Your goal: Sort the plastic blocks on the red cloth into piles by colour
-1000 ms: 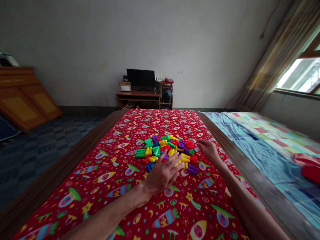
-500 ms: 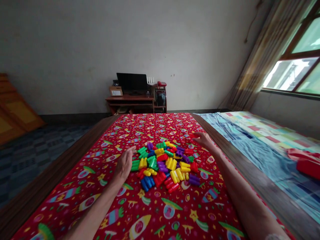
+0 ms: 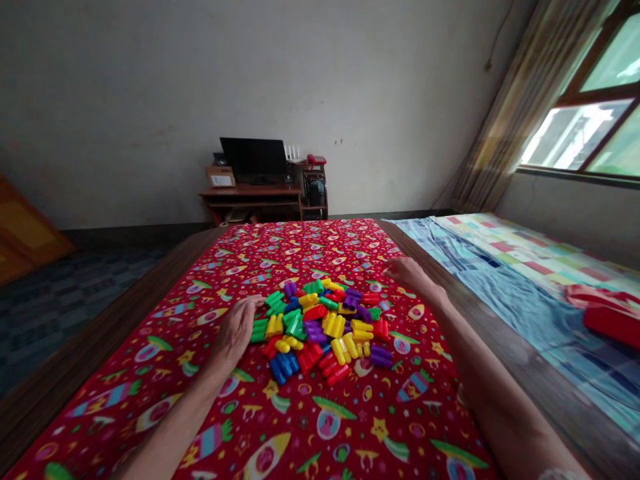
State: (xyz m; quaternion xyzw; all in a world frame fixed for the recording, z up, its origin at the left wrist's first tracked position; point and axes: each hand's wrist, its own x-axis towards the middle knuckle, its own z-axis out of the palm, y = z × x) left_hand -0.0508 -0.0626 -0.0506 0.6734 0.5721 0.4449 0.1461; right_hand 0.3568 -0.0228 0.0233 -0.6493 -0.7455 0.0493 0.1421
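A pile of plastic building blocks (image 3: pixel 334 325) in red, yellow, green, blue and purple lies in the middle of the red patterned cloth. At its left edge is my left hand (image 3: pixel 239 327), fingers stretched towards a green block (image 3: pixel 275 302). I cannot tell whether the fingertips touch it. My right hand (image 3: pixel 405 272) hovers or rests beyond the pile's far right side, apart from the blocks. Its fingers are loosely bent and point left, and I make out nothing held in them. A purple block (image 3: pixel 381 356) lies at the near right of the pile.
The cloth (image 3: pixel 300 250) covers a table with dark wooden edges (image 3: pixel 407 240). To the right is a bed with a blue sheet (image 3: pixel 480 280) and a red item (image 3: pixel 610 325). A desk (image 3: pixel 253 191) with a monitor (image 3: pixel 253 160) stands by the far wall.
The whole view has shifted slightly, so the pile appears a little further left. My right hand's fingers look more bent than before. The blocks keep their arrangement.
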